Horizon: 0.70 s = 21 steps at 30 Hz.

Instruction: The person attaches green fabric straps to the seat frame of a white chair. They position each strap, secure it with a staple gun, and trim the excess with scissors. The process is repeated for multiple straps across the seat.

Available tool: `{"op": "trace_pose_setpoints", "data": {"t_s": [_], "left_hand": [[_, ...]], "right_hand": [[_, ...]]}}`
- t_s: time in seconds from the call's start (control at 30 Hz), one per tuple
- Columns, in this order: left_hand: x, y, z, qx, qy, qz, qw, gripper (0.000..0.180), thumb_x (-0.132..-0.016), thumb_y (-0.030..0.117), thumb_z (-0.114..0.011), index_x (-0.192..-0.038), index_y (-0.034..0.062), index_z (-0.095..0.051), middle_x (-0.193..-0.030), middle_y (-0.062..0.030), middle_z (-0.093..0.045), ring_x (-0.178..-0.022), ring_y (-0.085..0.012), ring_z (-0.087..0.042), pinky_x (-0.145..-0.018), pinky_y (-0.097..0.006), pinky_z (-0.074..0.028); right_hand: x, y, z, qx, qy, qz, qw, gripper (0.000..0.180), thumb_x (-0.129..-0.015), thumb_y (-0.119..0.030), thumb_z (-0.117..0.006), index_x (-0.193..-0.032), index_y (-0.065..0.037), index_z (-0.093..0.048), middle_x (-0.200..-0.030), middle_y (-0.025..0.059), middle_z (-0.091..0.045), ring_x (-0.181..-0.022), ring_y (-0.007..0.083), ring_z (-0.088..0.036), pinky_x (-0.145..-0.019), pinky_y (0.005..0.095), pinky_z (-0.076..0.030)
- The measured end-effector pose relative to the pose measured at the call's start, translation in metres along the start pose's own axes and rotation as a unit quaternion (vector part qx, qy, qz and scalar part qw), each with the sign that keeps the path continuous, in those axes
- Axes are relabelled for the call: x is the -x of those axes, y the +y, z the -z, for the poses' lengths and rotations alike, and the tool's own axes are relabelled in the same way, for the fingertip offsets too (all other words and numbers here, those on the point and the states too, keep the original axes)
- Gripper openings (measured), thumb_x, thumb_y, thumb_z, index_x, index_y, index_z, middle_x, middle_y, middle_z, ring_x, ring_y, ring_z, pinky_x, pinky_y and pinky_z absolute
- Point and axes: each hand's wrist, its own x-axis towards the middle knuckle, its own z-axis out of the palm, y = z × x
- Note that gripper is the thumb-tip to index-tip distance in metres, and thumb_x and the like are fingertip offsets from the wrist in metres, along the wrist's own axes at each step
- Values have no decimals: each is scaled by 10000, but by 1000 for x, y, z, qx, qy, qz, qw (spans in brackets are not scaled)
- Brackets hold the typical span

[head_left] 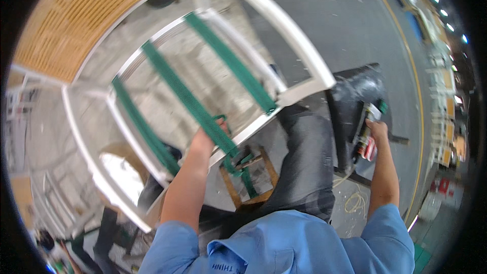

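Note:
A white chair frame (299, 91) lies tilted in front of me, with three green webbing straps (225, 58) stretched across its seat opening. My left hand (208, 134) reaches in under the middle strap (185, 96). Its fingers are closed around a green strap end, partly hidden by the band above. Below the near rail, more of the webbing (247, 180) hangs loose. At my right, my right hand (376, 129) is closed on a dark air tool with silver and red parts, which looks like a staple gun (362, 139), over a black padded surface (357, 89).
A slatted yellow-brown panel (96, 15) in a white frame stands at the far left. A pale hose (355, 203) coils on the floor at my right. Between my legs is a small wooden frame (269, 167). Chairs (441, 86) line the far right, beyond a yellow floor line (413, 66).

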Motion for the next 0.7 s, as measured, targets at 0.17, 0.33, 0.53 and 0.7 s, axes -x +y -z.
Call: {"op": "trace_pose_setpoints", "data": {"t_s": [0.17, 0.33, 0.53, 0.7], "left_hand": [[-25, 5, 0, 201, 119, 143, 962, 212, -1005, 178, -607, -973, -29, -640, -829, -156, -677, -763, -336, -687, -609, -465, -584], [-22, 2, -4, 161, 86, 91, 979, 155, -933, 109, -718, -963, -20, -638, -792, -118, -677, -669, -265, -664, -662, -510, -595], [-31, 4, -9, 189, 84, 92, 974, 150, -965, 152, -680, -961, 2, -670, -841, -132, -707, -727, -268, -702, -569, -449, -584], [-29, 3, -21, 182, 71, 85, 977, 161, -966, 165, -675, -963, 4, -676, -846, -135, -710, -733, -273, -703, -582, -457, -583]], "right_hand": [[2, 1, -8, -22, 66, -3, 998, 305, -792, -152, -842, -958, 74, -722, -880, 99, -718, -725, 206, -676, -652, 380, -529], [50, -30, 22, -174, 60, 145, 972, 436, -774, -147, -817, -1127, 38, -641, -977, 82, -683, -803, 212, -642, -748, 365, -516], [192, -110, 51, -263, -99, 194, 940, 387, -854, -166, -787, -1191, -47, -640, -922, 19, -639, -692, 134, -583, -593, 311, -486], [303, -165, -15, -181, -261, 235, 919, 456, -854, -158, -817, -1259, -46, -642, -922, -4, -663, -725, 115, -598, -632, 294, -498]]}}
